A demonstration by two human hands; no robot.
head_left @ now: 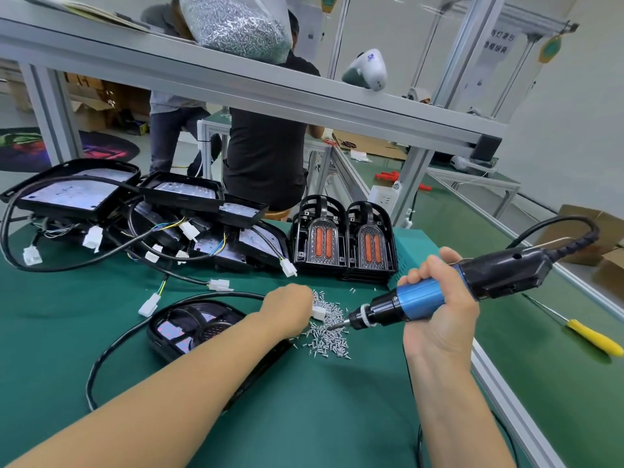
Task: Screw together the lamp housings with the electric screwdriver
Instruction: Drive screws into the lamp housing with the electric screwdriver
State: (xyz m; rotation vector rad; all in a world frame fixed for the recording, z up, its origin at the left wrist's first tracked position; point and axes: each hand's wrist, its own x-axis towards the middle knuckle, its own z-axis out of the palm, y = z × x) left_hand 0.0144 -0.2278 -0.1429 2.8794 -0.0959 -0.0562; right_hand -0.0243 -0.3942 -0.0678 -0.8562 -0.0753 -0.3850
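The right hand point(439, 309) is wrapped around the blue barrel of the electric screwdriver point(449, 292), fingers curled over the top and thumb underneath, holding it nearly level with the bit pointing toward 9 o'clock. The bit tip point(332, 327) dips into the loose pile of screws point(329, 332) on the green bench mat point(320, 417). A black coiled cable point(570, 238) leaves the tool's rear toward 2 o'clock.

The left hand point(287, 310) reaches across from 7 o'clock, knuckles up, fingers bent down into the left edge of the screw pile. Its fingertips are hidden under the hand, so I cannot tell whether they pinch a screw or only touch the heap. A white connector point(319, 312) sits right beside those fingers.

The two hands are near each other but apart, with the screw pile between them.

The lamp housing being worked on point(196, 327) lies open side up at 9 o'clock of the left hand, partly under the left forearm, its black cable point(111, 352) looping toward 7 o'clock. Further housings with wiring point(141, 211) are stacked at 11 o'clock, and two black covers with orange lenses point(344, 241) stand upright at 12 o'clock of the pile. A yellow-handled screwdriver point(594, 341) lies at 3 o'clock. A bag of screws point(236, 25) rests on the overhead rail.
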